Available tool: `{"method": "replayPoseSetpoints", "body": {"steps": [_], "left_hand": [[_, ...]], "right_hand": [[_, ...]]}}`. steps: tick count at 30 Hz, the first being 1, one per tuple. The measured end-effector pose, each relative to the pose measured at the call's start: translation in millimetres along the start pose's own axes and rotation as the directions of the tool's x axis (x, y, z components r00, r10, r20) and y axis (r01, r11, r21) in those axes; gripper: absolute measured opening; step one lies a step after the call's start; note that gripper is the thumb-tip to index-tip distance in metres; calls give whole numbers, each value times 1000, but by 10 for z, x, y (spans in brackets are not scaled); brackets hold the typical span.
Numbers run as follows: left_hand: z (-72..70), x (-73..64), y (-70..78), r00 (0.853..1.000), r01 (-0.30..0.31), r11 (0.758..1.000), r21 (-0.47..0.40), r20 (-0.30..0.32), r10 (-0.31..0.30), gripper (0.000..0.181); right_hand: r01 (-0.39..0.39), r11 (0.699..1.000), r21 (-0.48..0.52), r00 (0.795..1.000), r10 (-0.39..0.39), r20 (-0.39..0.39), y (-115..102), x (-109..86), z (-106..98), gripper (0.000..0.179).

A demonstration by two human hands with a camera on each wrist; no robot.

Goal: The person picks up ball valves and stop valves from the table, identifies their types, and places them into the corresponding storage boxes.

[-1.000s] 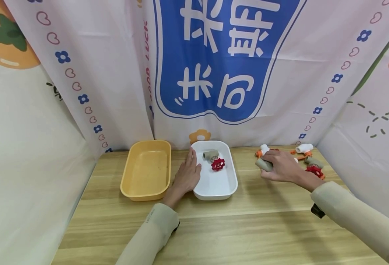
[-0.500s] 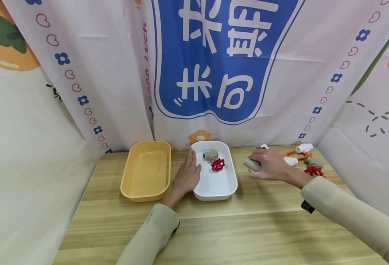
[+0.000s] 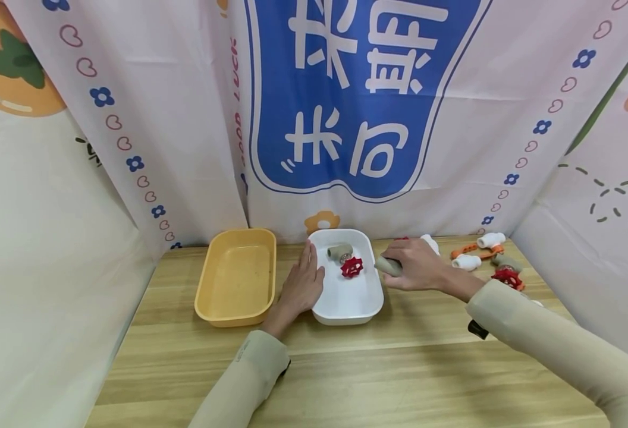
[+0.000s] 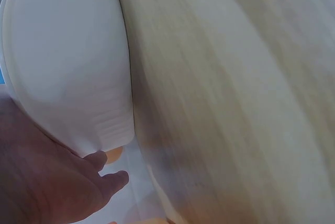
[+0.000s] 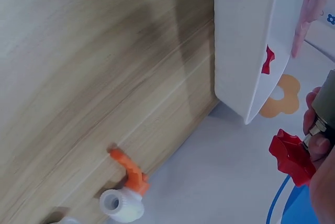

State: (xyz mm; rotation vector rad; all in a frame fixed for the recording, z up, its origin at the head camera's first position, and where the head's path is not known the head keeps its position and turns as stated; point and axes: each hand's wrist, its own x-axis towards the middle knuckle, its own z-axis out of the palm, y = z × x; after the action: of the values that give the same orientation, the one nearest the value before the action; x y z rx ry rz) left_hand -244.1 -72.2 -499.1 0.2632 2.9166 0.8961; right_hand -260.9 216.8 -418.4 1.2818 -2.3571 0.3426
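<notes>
My right hand (image 3: pixel 417 266) grips a grey pipe valve (image 3: pixel 388 266) close to the right rim of a white tray (image 3: pixel 348 300). In the right wrist view the valve's red handwheel (image 5: pixel 291 157) sticks out past the fingers, with a metal stem behind it. Another grey valve (image 3: pixel 339 252) with a red handwheel (image 3: pixel 352 267) lies inside the tray. My left hand (image 3: pixel 299 286) rests along the tray's left rim, fingers extended. From the left wrist view, that hand (image 4: pixel 63 182) is up against the tray's white outer wall (image 4: pixel 68 62).
A yellow tray (image 3: pixel 236 282) stands left of my left hand. At the back right lie white valves (image 3: pixel 466 262) with orange handles and a grey valve (image 3: pixel 506 263) with a red handwheel. A printed curtain (image 3: pixel 196 119) hangs behind the wooden table (image 3: pixel 346 380).
My right hand has carried the grey valve leftward from the pile at the right to the white tray's right rim. My left hand has stayed on the tray.
</notes>
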Motion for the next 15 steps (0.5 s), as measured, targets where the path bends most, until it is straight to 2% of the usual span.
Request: {"method": "replayPoseSetpoints", "body": {"steps": [7, 15], "left_hand": [[2, -7, -3, 1000, -13, 1000, -2, -4, 13, 69], [-20, -16, 11, 1000, -11, 1000, -1, -2, 11, 70]], "right_hand": [[12, 1000, 19, 1000, -11, -11, -76, 105, 63, 26], [11, 997, 79, 999, -14, 38, -185, 221, 127, 26]]}}
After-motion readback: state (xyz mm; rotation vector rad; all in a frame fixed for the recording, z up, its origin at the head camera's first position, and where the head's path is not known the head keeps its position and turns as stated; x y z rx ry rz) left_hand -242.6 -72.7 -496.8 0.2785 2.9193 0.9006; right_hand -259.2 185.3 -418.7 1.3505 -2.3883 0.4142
